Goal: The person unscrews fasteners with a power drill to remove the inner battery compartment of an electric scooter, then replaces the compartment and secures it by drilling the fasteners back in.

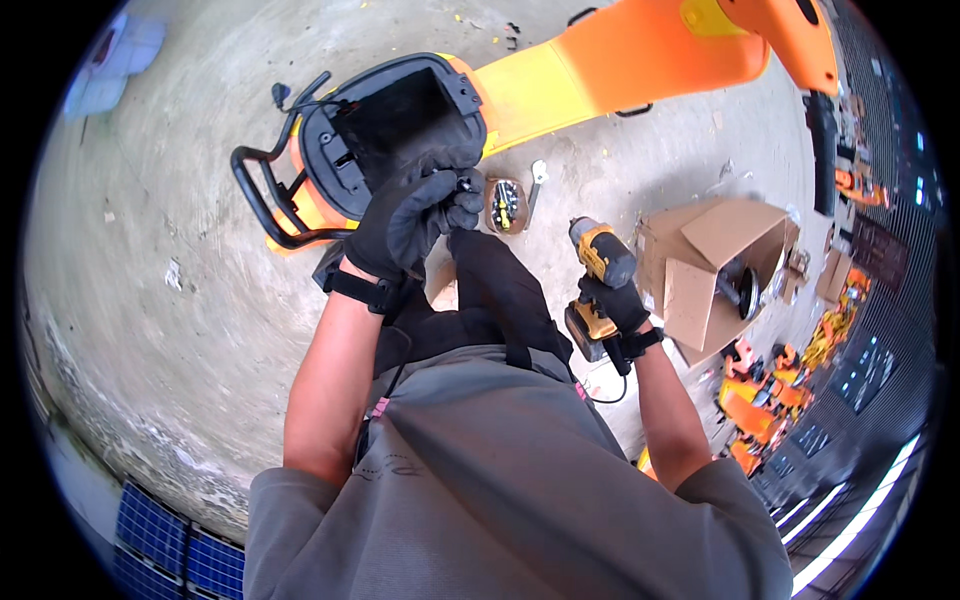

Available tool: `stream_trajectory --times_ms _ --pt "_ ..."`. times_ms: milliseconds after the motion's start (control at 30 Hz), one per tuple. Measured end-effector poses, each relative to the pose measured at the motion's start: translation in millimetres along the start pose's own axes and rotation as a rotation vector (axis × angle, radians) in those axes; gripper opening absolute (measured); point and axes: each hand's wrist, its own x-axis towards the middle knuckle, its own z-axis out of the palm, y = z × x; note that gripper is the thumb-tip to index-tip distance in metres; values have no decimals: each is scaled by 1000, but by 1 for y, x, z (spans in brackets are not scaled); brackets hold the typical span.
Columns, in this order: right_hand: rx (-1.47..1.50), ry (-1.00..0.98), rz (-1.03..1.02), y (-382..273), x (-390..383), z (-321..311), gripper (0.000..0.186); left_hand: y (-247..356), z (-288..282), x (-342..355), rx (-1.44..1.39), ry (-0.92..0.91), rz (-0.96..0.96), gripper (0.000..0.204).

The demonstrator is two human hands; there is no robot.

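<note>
By the near edge of the orange scooter body's point(520, 90) open compartment point(400, 110), holds left hand point(420, 215) curled — can't tell around what. Grips yellow drill point(602, 256) in right hand point(620, 303), well apart — nose slanting forward-left, toward scooter body.

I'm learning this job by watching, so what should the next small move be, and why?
Probably bring the power drill across toward the left hand. The right hand grips it by the handle off to the side, its nose apart from the orange vehicle, while the left hand seems to pinch a small piece, too small to identify, near the open compartment.
</note>
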Motion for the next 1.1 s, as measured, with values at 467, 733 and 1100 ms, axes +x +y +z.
stream_trajectory --times_ms 467,733,1100 --pt "-10 270 191 200 -48 -59 35 -147 -13 75 696 117 -596 20" --pt "123 282 263 221 -77 -60 27 -263 -78 103 888 120 -615 26" --pt "158 306 329 213 -85 -68 17 -268 -142 118 369 63 -766 12"
